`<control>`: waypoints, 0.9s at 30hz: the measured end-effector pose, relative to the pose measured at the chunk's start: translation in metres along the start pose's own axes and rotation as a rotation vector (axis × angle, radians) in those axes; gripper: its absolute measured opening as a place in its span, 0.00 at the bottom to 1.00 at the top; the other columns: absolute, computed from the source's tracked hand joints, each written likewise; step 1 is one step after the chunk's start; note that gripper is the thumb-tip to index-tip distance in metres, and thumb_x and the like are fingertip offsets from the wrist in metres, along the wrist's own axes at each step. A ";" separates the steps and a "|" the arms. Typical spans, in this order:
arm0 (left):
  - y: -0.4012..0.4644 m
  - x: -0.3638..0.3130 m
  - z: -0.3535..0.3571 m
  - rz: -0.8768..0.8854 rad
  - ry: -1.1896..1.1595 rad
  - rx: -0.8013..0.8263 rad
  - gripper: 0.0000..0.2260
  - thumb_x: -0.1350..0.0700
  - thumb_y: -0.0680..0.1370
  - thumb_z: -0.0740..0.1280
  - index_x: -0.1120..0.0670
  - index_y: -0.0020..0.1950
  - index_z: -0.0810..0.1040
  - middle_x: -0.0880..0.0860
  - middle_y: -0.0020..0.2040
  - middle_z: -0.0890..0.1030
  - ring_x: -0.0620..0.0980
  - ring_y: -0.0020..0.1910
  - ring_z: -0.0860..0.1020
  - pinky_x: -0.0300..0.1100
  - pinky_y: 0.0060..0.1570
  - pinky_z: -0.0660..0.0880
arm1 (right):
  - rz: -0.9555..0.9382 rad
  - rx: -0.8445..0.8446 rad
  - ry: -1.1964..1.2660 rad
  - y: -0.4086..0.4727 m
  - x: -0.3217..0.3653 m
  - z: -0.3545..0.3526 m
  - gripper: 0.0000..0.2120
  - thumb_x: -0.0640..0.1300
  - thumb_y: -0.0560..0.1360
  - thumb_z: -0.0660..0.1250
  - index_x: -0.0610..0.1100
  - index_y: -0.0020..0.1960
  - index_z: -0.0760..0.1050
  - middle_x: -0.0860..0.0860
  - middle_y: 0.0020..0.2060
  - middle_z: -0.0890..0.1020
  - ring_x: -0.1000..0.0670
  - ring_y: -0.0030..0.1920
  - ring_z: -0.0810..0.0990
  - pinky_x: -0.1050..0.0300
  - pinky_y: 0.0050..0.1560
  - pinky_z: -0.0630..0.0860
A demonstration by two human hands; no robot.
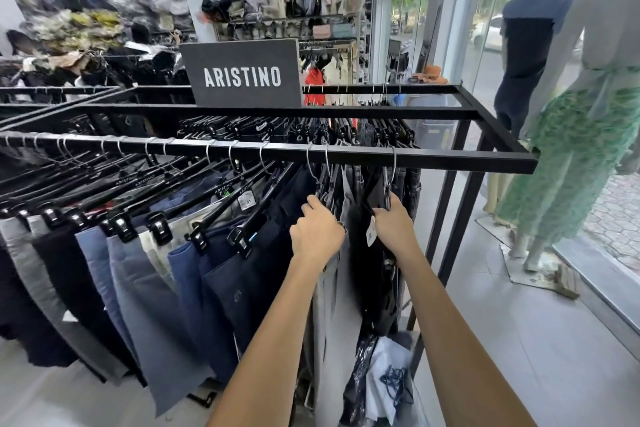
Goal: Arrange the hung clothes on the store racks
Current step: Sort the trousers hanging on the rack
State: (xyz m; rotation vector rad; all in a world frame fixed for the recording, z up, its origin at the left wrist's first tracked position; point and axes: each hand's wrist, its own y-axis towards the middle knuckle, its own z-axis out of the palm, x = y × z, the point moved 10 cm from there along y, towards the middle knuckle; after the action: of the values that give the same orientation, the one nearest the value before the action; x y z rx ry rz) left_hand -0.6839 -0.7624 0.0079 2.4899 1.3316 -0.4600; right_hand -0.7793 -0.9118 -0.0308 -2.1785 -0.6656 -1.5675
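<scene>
A black metal rack (346, 153) holds a row of trousers on black clip hangers, in grey, blue, navy and black. My left hand (317, 230) grips the hanger of a light grey pair (332, 305) near the rack's right end. My right hand (394, 222) is closed on the hanger of a black pair (375, 288) with a white size tag (371, 236). Both hangers' metal hooks sit on the front rail. A gap between my hands separates the two pairs.
An ARISTINO sign (242, 74) stands on the rack's middle bar. Two mannequins (581, 114) stand by the glass window at right. Plastic bags (388, 385) lie on the floor under the rack's right end. More racks and shelves fill the back.
</scene>
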 end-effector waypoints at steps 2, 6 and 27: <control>0.000 0.000 0.003 -0.013 -0.026 -0.013 0.27 0.53 0.81 0.61 0.61 0.75 0.54 0.60 0.69 0.68 0.63 0.60 0.76 0.49 0.46 0.62 | 0.012 -0.002 0.012 0.000 -0.003 0.000 0.25 0.40 0.81 0.54 0.53 0.77 0.63 0.50 0.55 0.82 0.51 0.46 0.80 0.51 0.53 0.76; 0.003 0.005 0.004 -0.020 -0.102 -0.036 0.26 0.49 0.83 0.55 0.60 0.76 0.53 0.59 0.71 0.67 0.63 0.59 0.77 0.52 0.50 0.66 | 0.004 -0.012 0.000 -0.002 -0.003 -0.005 0.25 0.41 0.79 0.56 0.55 0.74 0.67 0.51 0.53 0.82 0.47 0.50 0.81 0.46 0.58 0.78; 0.009 0.021 0.005 -0.059 -0.213 -0.098 0.20 0.48 0.85 0.47 0.54 0.75 0.59 0.56 0.67 0.75 0.63 0.58 0.77 0.55 0.54 0.67 | 0.091 0.024 -0.029 -0.001 -0.011 -0.007 0.22 0.38 0.76 0.66 0.45 0.70 0.73 0.47 0.63 0.80 0.47 0.63 0.77 0.50 0.67 0.72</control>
State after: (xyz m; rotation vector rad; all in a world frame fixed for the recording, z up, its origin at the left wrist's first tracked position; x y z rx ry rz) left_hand -0.6664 -0.7535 -0.0037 2.2565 1.3127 -0.6373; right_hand -0.7881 -0.9166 -0.0387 -2.1861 -0.5821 -1.4770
